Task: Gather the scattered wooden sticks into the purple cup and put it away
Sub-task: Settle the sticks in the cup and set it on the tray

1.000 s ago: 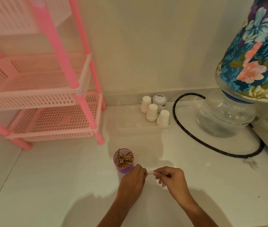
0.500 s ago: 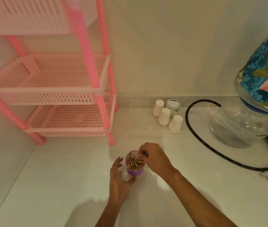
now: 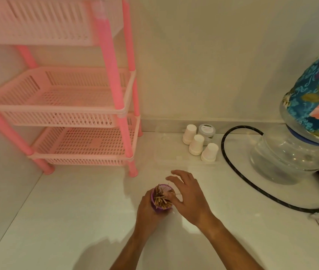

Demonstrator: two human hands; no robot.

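A small purple cup [image 3: 159, 209] stands on the white counter [image 3: 77, 221], full of thin wooden sticks [image 3: 160, 198] that lean at angles. My left hand [image 3: 146, 209] wraps around the cup's left side and holds it. My right hand [image 3: 189, 197] is over the cup's right rim, thumb and forefinger pinching sticks at the top while the other fingers spread out. I see no loose sticks on the counter.
A pink three-tier basket rack [image 3: 73, 106] stands at the back left. Three upturned white cups [image 3: 200, 147] and a small jar [image 3: 206, 131] sit by the wall. A black hose [image 3: 238, 172] loops around a water bottle [image 3: 285, 160] with a floral cover at right.
My left hand went from open beside the cup to gripping it. My right hand stayed at the cup's rim, fingers now spread wider. The view has shifted left.
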